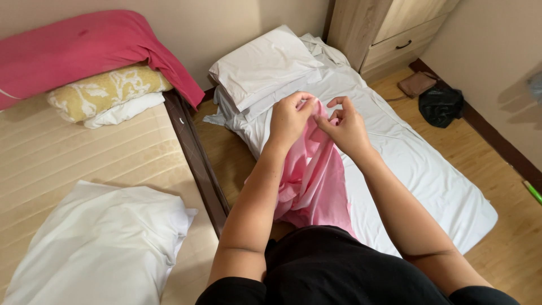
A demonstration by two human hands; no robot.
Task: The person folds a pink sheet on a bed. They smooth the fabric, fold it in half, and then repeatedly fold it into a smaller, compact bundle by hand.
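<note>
A person looks down at their own two bare arms, raised in front of a black top. Both hands meet at the upper edge of a pink cloth [312, 175], which hangs down between the forearms in loose folds toward the person's waist, above the gap between a bed and a floor mattress. The left hand [289, 117] has its fingers [302, 101] curled shut, pinching the cloth's top edge against the thumb. The right hand [344, 127] pinches the same edge just beside it, thumb and forefinger closed on the fabric while the other fingers arch loosely above. Holding the edge high with both hands lets the rest of the cloth drop freely and hang straight. Below and beyond the hands lies a floor mattress [429, 175] covered in a white sheet, with a stack of white pillows [262, 65] at its far end against the wall. To the left stands a bed [62, 158] with a bare beige quilted surface and a dark wooden side rail; on it rest a white pillow [101, 243] near the viewer, a yellow patterned pillow [107, 90] farther off, and a crimson blanket [84, 45] draped over the head end. On the wooden floor at the right sit a black bag [441, 104] and a small brown pouch [416, 83], near a wooden cabinet [389, 31].
</note>
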